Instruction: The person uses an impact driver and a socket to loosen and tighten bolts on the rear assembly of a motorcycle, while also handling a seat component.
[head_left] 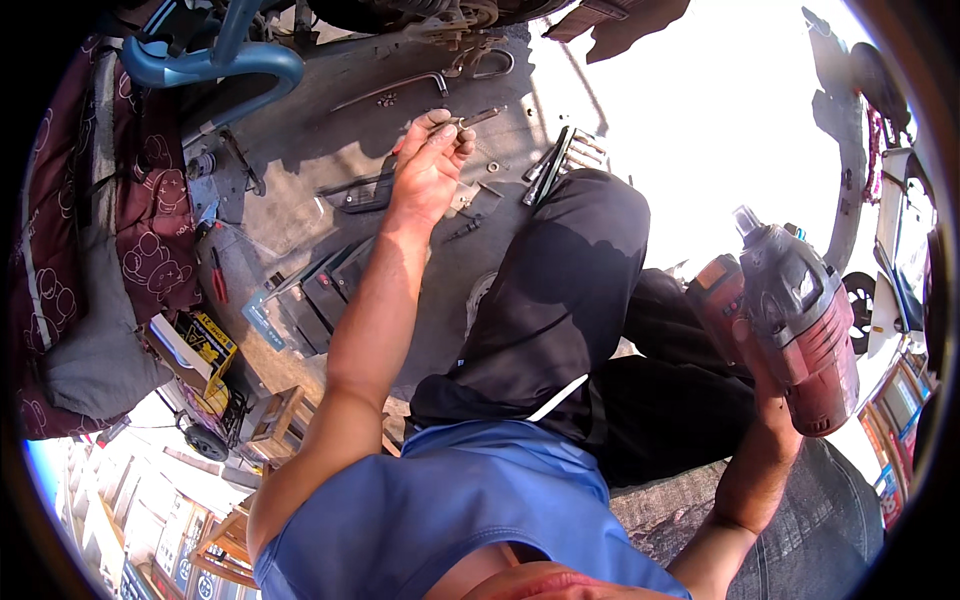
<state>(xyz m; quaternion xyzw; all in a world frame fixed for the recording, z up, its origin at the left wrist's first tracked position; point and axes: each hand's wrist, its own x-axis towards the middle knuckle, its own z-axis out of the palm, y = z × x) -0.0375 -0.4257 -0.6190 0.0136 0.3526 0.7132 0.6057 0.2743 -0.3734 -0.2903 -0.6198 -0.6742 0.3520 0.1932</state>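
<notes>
My left hand (430,160), raised over the concrete floor, grips a slender metal piece (486,116) between curled fingers and thumb. On the right, my right hand (762,370) holds a red and grey cordless power tool (805,330) upright beside my dark-trousered knee; its fingers are mostly hidden behind the tool. Below my left hand lie a washer (492,167) and a dark narrow part (462,229). A set of tools in a holder (550,165) lies by my knee, and a bent metal bar (432,77) is just beyond my left hand.
A blue tubular frame (210,68) and dark machinery stand ahead. Maroon patterned fabric (150,240) is at the left, above a yellow box (205,355). An open toolbox (305,295), red pliers (218,275) and a wooden stool (280,425) are beside my left arm.
</notes>
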